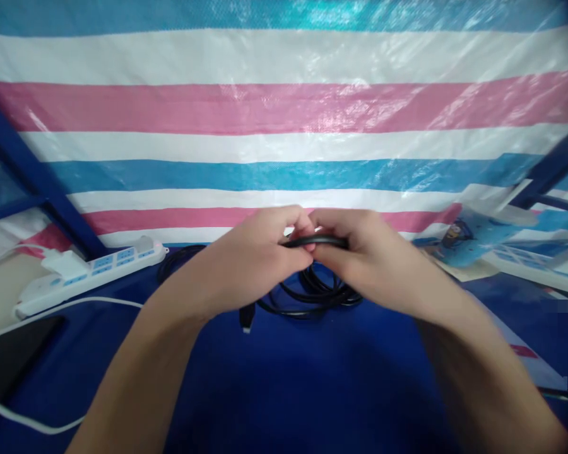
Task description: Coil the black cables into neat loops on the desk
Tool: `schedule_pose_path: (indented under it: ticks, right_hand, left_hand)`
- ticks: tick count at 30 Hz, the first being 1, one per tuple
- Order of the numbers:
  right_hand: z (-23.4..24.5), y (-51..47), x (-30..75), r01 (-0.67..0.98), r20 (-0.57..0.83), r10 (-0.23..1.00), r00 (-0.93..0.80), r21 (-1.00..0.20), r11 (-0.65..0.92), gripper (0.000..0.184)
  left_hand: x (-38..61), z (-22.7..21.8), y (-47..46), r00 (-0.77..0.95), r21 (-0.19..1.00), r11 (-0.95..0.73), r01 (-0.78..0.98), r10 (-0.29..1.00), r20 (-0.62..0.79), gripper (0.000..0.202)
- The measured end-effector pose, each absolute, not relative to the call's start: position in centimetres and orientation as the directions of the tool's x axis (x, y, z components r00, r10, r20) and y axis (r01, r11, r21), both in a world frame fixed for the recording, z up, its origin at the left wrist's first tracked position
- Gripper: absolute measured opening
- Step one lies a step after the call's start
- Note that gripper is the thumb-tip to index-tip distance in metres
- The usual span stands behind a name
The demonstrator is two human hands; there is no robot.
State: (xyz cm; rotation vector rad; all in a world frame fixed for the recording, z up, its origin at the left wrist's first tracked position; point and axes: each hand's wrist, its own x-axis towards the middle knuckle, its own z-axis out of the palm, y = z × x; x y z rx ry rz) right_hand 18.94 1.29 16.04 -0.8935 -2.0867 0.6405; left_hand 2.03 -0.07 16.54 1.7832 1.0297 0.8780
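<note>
Both hands meet over the middle of the blue table, fingertips close together. A black cable [317,240] runs between them. My left hand [260,252] pinches it between thumb and fingers, and my right hand [360,246] grips it the same way from the other side. Below the hands, more of the black cable lies in loose coils [307,301] on the table. A black plug with a light metal tip [247,317] hangs or rests just under my left hand; which one I cannot tell.
A white power strip [118,261] with an adapter plugged in lies at the left, near a white cord [99,299] and a flat black object [14,359]. Another dark cable [173,261] lies behind my left forearm. At the right stand a light-blue patterned pouch [468,236] and another power strip [539,261].
</note>
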Motion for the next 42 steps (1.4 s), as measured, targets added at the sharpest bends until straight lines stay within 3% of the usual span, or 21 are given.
schedule_pose_path:
  ticks: [2, 6, 8, 10, 12, 14, 17, 19, 21, 24, 29, 32, 36, 38, 42]
  right_hand:
    - [15.7, 1.3, 18.2, 0.351, 0.491, 0.775, -0.397, -0.699, 0.623, 0.017]
    - [14.4, 2.0, 16.8, -0.124, 0.473, 0.849, -0.233, -0.881, 0.457, 0.012]
    - [14.1, 2.2, 16.9, -0.205, 0.433, 0.854, -0.287, -0.899, 0.387, 0.012]
    - [14.3, 2.2, 17.5, -0.048, 0.389, 0.836, -0.387, -0.914, 0.403, 0.014]
    - [14.9, 2.1, 18.4, 0.195, 0.366, 0.795, -0.483, -0.84, 0.506, 0.016]
    - [15.5, 1.9, 19.2, 0.369, 0.318, 0.732, -0.602, -0.703, 0.608, 0.02]
    - [15.8, 1.8, 19.4, 0.453, 0.292, 0.715, -0.635, -0.609, 0.651, 0.022]
    - [15.6, 1.9, 19.1, 0.351, 0.403, 0.763, -0.505, -0.712, 0.608, 0.019]
    - [15.4, 2.1, 18.6, 0.065, 0.474, 0.799, -0.37, -0.845, 0.531, 0.015]
    - [14.8, 2.1, 18.0, -0.285, 0.48, 0.793, -0.375, -0.874, 0.394, 0.015]
    - [13.6, 2.0, 16.7, -0.276, 0.443, 0.81, -0.385, -0.893, 0.357, 0.069]
    - [13.0, 1.8, 15.7, -0.343, 0.48, 0.789, -0.384, -0.867, 0.36, 0.082]
    - [12.4, 1.0, 14.6, -0.357, 0.592, 0.658, -0.466, -0.806, 0.472, 0.079]
    - [12.5, 0.5, 14.2, -0.322, 0.612, 0.684, -0.398, -0.791, 0.52, 0.074]
    - [13.4, 0.3, 14.8, -0.338, 0.565, 0.813, -0.14, -0.799, 0.498, 0.033]
  left_hand:
    - [2.4, 16.7, 0.0, 0.323, 0.938, -0.298, 0.179, 0.918, 0.23, 0.008]
    - [2.3, 17.3, 0.6, -0.06, 0.889, -0.378, -0.259, 0.925, 0.376, 0.011]
    - [1.7, 17.3, 0.9, -0.096, 0.866, -0.388, -0.315, 0.921, 0.377, 0.01]
    - [1.2, 17.1, 1.0, 0.03, 0.92, -0.331, -0.209, 0.938, 0.345, 0.008]
    - [0.9, 16.9, 0.8, 0.246, 0.958, -0.285, 0.04, 0.932, 0.267, 0.006]
    - [1.2, 16.6, 0.5, 0.441, 0.898, -0.341, 0.279, 0.876, 0.195, 0.002]
    - [1.9, 16.5, 0.2, 0.509, 0.809, -0.449, 0.38, 0.831, 0.222, 0.008]
    - [2.2, 16.7, 0.2, 0.35, 0.861, -0.444, 0.25, 0.87, 0.347, 0.005]
    - [2.0, 17.2, 0.4, 0.106, 0.902, -0.432, -0.009, 0.896, 0.431, 0.01]
    - [1.3, 17.9, 0.7, -0.092, 0.848, -0.376, -0.373, 0.925, 0.37, 0.025]
    - [0.4, 17.6, 2.0, -0.014, 0.651, -0.101, -0.752, 0.99, 0.137, 0.04]
    - [0.3, 16.8, 2.8, -0.055, 0.559, -0.098, -0.824, 0.994, 0.092, 0.04]
    - [1.0, 15.9, 2.9, -0.017, 0.619, -0.049, -0.784, 0.998, 0.058, 0.044]
    - [1.9, 15.8, 2.5, 0.04, 0.656, 0.004, -0.755, 0.998, 0.039, 0.046]
    - [3.1, 15.9, 2.0, 0.023, 0.727, -0.072, -0.683, 0.993, 0.119, 0.034]
